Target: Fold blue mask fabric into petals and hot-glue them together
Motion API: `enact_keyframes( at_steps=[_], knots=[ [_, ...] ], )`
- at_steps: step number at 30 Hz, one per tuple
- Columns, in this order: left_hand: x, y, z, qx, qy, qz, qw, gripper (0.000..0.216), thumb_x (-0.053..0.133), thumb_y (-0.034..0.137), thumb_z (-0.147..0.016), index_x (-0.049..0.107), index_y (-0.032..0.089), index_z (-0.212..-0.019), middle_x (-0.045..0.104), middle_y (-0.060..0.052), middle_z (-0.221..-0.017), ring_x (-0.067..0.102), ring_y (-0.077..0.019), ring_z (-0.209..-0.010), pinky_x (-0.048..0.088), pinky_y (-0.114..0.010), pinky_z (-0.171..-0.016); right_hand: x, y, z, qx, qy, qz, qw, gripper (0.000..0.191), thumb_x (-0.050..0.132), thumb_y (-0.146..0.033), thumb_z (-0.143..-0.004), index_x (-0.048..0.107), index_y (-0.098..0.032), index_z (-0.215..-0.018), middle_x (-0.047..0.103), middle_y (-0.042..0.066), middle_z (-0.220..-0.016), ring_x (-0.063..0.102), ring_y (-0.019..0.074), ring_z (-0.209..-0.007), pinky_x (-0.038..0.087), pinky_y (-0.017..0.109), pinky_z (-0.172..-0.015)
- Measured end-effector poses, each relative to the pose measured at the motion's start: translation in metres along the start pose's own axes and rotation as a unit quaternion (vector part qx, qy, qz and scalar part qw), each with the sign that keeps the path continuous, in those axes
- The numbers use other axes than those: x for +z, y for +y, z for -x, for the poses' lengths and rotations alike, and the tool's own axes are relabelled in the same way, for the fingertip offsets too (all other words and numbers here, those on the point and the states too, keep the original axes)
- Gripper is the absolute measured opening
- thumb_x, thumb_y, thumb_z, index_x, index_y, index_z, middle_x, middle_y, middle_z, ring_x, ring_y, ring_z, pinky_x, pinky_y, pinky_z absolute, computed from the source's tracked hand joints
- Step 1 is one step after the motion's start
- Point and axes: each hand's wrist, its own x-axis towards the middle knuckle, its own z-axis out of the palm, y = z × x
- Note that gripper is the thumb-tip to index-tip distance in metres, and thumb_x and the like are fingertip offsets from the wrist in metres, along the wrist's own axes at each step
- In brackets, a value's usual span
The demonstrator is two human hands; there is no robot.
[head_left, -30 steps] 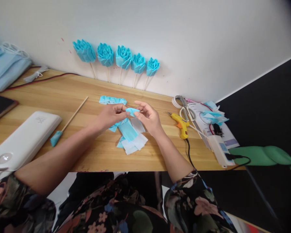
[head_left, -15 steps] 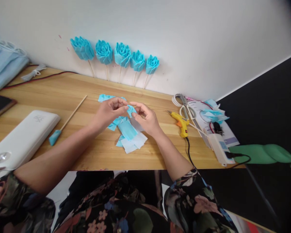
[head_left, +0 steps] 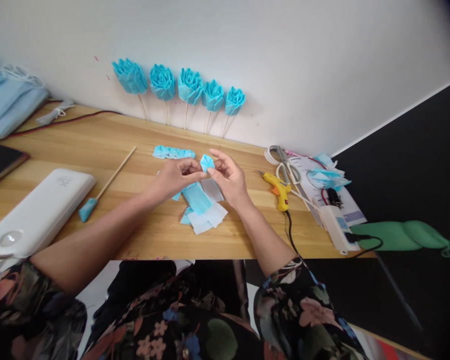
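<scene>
Between my two hands is a small folded blue fabric petal (head_left: 207,162), creased toward its middle. My left hand (head_left: 174,177) pinches its left side with thumb and fingertips. On its right side my right hand (head_left: 228,177) grips it between thumb and fingers, the index finger raised. Below them lie loose pieces of blue and white fabric (head_left: 198,199), partly hidden by the hands. Just behind my left hand, a row of folded blue petals (head_left: 173,152) rests on the table. To the left lies a wooden stick (head_left: 116,172) with a blue wrapped tip (head_left: 87,209).
Several blue fabric flowers (head_left: 190,86) on sticks lean against the wall. A yellow glue gun (head_left: 279,189), scissors (head_left: 287,167) and a power strip (head_left: 337,227) lie right. A white power bank (head_left: 41,212) and stacked blue masks (head_left: 13,102) are left.
The petal has been turned and lifted slightly, so its creased face now shows. My left hand has moved down a little, uncovering more of the petal row behind it.
</scene>
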Motion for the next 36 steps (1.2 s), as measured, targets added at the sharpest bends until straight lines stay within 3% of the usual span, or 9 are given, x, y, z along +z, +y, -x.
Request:
enact_keyframes(
  at_steps=[11, 19, 25, 30, 36],
  knots=[
    [-0.003, -0.002, -0.001, 0.013, 0.034, 0.004, 0.999, 0.018, 0.064, 0.03, -0.073, 0.054, 0.017, -0.066, 0.047, 0.004, -0.059, 0.038, -0.0077, -0.053, 0.029, -0.023, -0.05, -0.009, 0.006, -0.007, -0.006, -0.011, -0.022, 1.0, 0.048, 0.072, -0.04, -0.079, 0.061, -0.028, -0.123, 0.069, 0.0, -0.087, 0.062, 0.0152, -0.083, 0.052, 0.033, -0.081],
    [-0.004, -0.012, -0.004, 0.051, 0.009, -0.072, 0.996, 0.016, 0.062, 0.031, -0.074, 0.059, 0.016, -0.068, 0.056, 0.001, -0.063, 0.047, -0.0103, -0.058, 0.035, -0.024, -0.055, -0.009, 0.004, -0.01, 0.021, -0.013, -0.046, 0.999, 0.045, 0.073, -0.039, -0.077, 0.065, -0.024, -0.118, 0.067, -0.001, -0.084, 0.061, 0.0125, -0.077, 0.051, 0.028, -0.075],
    [-0.006, -0.001, -0.001, 0.045, 0.036, -0.039, 0.998, 0.03, 0.059, 0.042, -0.081, 0.065, 0.015, -0.09, 0.064, -0.002, -0.074, 0.053, -0.0131, -0.065, 0.04, -0.024, -0.058, -0.001, 0.004, -0.007, 0.01, 0.023, -0.07, 0.997, 0.043, 0.069, -0.039, -0.08, 0.062, -0.025, -0.12, 0.069, 0.001, -0.089, 0.063, 0.0141, -0.08, 0.053, 0.03, -0.076],
    [-0.004, -0.006, -0.002, 0.043, 0.004, -0.051, 0.998, 0.033, 0.064, 0.048, -0.074, 0.066, 0.015, -0.074, 0.06, -0.001, -0.066, 0.047, -0.0115, -0.06, 0.033, -0.024, -0.054, 0.006, 0.006, -0.006, 0.007, 0.022, -0.105, 0.994, 0.046, 0.073, -0.039, -0.076, 0.062, -0.026, -0.119, 0.07, 0.0, -0.09, 0.065, 0.014, -0.082, 0.054, 0.03, -0.077],
    [-0.004, -0.009, -0.002, 0.043, -0.003, -0.064, 0.997, 0.03, 0.063, 0.045, -0.074, 0.063, 0.016, -0.066, 0.054, 0.001, -0.061, 0.044, -0.0111, -0.058, 0.031, -0.024, -0.054, 0.003, 0.008, -0.005, 0.013, 0.039, -0.068, 0.997, 0.045, 0.07, -0.041, -0.079, 0.062, -0.026, -0.121, 0.064, -0.004, -0.074, 0.062, 0.013, -0.07, 0.052, 0.029, -0.072]
  ],
)
